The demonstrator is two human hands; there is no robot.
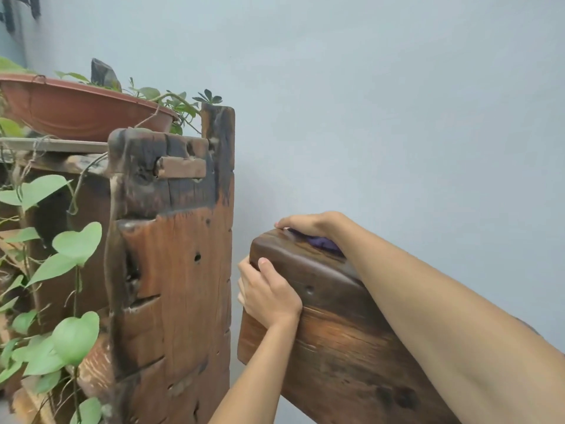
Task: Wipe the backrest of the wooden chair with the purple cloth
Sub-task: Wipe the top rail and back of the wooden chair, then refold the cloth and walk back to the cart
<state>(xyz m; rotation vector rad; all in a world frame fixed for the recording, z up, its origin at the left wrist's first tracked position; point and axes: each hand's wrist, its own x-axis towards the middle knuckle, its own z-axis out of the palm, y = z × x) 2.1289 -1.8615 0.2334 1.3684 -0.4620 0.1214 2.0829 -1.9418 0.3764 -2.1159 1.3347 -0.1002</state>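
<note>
Right hand (308,224) flat on purple cloth (321,242)

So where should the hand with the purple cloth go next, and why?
Probably slide the right hand and purple cloth back along the top of the backrest, toward the person. The cloth sits at the far corner, so the rest of the top looks unwiped, and the left hand steadies the end.

The backrest (336,316) stands at the lower centre. The right hand (308,224) lies on its top edge over the cloth (321,242); the left hand (269,293) grips its end at nine o'clock. Further toward nine o'clock stands a wooden stand (174,270), a plant pot (76,111) at its eleven o'clock. A wall (397,102) is behind.
</note>
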